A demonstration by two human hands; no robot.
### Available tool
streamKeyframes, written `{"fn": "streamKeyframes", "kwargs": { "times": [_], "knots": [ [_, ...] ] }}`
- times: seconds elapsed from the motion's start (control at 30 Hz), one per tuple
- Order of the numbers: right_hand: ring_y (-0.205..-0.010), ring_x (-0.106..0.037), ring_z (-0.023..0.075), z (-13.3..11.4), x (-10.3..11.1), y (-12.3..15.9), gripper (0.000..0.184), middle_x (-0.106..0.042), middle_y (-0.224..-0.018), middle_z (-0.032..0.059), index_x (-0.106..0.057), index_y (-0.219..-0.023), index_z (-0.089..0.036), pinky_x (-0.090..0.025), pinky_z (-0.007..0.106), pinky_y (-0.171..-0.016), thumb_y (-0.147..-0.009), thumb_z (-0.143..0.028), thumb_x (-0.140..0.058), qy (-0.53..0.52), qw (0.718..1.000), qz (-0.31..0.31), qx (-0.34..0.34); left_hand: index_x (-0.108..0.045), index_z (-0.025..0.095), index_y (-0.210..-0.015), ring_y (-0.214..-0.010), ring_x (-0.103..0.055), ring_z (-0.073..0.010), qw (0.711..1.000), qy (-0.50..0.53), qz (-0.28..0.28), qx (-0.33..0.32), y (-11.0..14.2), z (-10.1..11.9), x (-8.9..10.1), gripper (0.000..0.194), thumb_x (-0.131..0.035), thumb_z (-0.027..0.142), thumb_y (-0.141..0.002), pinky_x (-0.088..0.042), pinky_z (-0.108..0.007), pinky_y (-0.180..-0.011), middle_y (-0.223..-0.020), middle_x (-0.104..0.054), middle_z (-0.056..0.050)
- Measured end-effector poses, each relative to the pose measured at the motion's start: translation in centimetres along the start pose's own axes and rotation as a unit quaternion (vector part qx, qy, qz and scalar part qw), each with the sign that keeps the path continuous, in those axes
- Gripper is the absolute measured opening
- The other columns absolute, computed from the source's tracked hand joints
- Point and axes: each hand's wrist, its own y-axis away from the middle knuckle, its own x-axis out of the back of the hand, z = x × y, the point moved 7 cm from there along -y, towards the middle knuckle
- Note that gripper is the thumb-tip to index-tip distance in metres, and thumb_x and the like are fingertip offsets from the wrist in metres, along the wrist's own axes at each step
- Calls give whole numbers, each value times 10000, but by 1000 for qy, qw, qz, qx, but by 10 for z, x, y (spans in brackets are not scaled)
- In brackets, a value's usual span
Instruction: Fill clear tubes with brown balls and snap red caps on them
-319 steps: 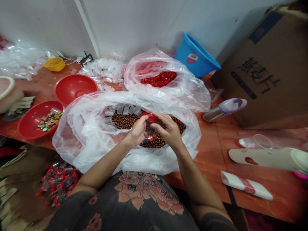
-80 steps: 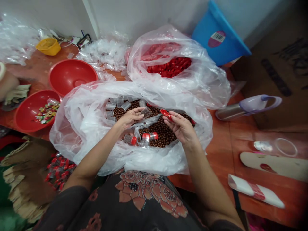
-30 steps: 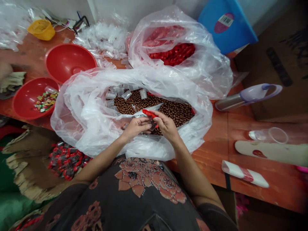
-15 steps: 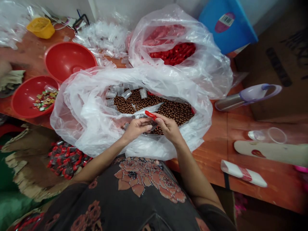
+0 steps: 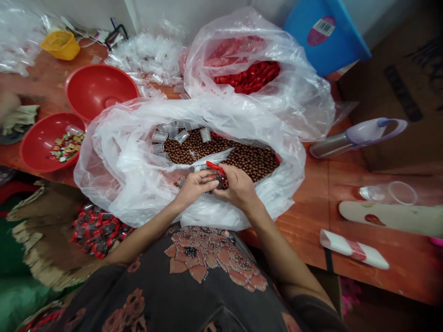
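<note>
My left hand (image 5: 195, 186) and my right hand (image 5: 237, 186) meet over the mouth of a white plastic bag (image 5: 117, 161) filled with brown chocolate balls (image 5: 242, 157). Between my fingers is a small clear vial (image 5: 220, 180) with dark balls inside, partly hidden by both hands. A red scoop-like piece (image 5: 213, 166) sits against my right fingers, just above the vial. Several empty clear plastic vials (image 5: 182, 136) lie on the balls at the far edge, close to a flat clear sleeve (image 5: 216, 157).
Two red bowls (image 5: 100, 91) stand left on the wooden table (image 5: 297, 216), one holding wrapped sweets (image 5: 65, 146). Behind lies a bag of red pieces (image 5: 249, 78). A blue bucket (image 5: 325, 32), cardboard box (image 5: 398, 106), and steel flask (image 5: 356, 138) stand right.
My hands have drawn closer together over the bag, and the vial now sits between them. The red piece has shifted slightly, and my view has moved little since the last frame.
</note>
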Motion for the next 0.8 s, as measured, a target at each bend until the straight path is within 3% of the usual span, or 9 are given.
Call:
{"fn": "streamKeyframes", "kwargs": {
  "times": [0.07, 0.13, 0.2, 0.47, 0.6, 0.67, 0.8],
  "knots": [
    [-1083, -619, 301, 0, 0, 1, 641, -660, -1187, 160, -431, -1407, -161, -495, 452, -900, -827, -336, -640, -8, 1000, -22, 3, -725, 147, -1038, -894, -708, -210, 998, 42, -1, 55, -2, -6, 2, 457, -704, 534, -795, -550, -331, -825, -960, -758, -119],
    [-1133, -582, 313, -3, 0, 1, 654, -631, -1231, 155, -443, -1396, -183, -463, 468, -932, -810, -371, -666, 3, 999, -38, 7, -728, 145, -982, -858, -712, -227, 987, 109, -14, 113, -4, -11, 0, 625, -535, 719, -825, -559, -339, -764, -860, -753, -128],
    [-1157, -540, 322, -8, -1, 2, 672, -595, -1255, 153, -448, -1397, -198, -438, 481, -955, -795, -386, -683, 21, 999, -44, 6, -726, 149, -961, -867, -711, -236, 976, 160, -34, 145, -5, -11, -6, 730, -417, 797, -827, -560, -341, -749, -816, -747, -123],
    [-1083, -494, 319, -17, -8, 6, 771, -553, -1188, 133, -319, -1510, -229, -409, 500, -957, -820, -344, -645, 44, 998, -35, -22, -717, 148, -931, -888, -694, -232, 982, 144, 23, 121, -3, -2, -18, 901, -189, 869, -816, -544, -317, -739, -746, -724, -101],
    [-1054, -494, 323, -21, -5, 6, 800, -550, -1167, 137, -289, -1527, -227, -414, 509, -943, -821, -336, -647, 59, 997, -12, -39, -714, 158, -927, -916, -683, -237, 991, 106, 31, 74, 0, -1, -18, 885, -237, 890, -787, -543, -326, -762, -745, -724, -104],
    [-1066, -498, 319, -25, -4, 5, 821, -556, -1155, 125, -237, -1548, -251, -408, 509, -966, -831, -300, -634, 63, 998, -1, -24, -718, 164, -951, -957, -679, -253, 994, 91, 4, 67, 1, -1, -20, 912, -242, 917, -753, -543, -338, -782, -778, -734, -115],
    [-1070, -504, 311, -30, 1, 5, 866, -550, -1140, 119, -164, -1570, -253, -431, 495, -963, -839, -282, -628, 64, 997, 36, -4, -716, 150, -1071, -1084, -651, -310, 989, 80, -105, 67, 5, 2, -25, 1078, -192, 990, -646, -536, -388, -850, -901, -742, -166]
  ]
}}
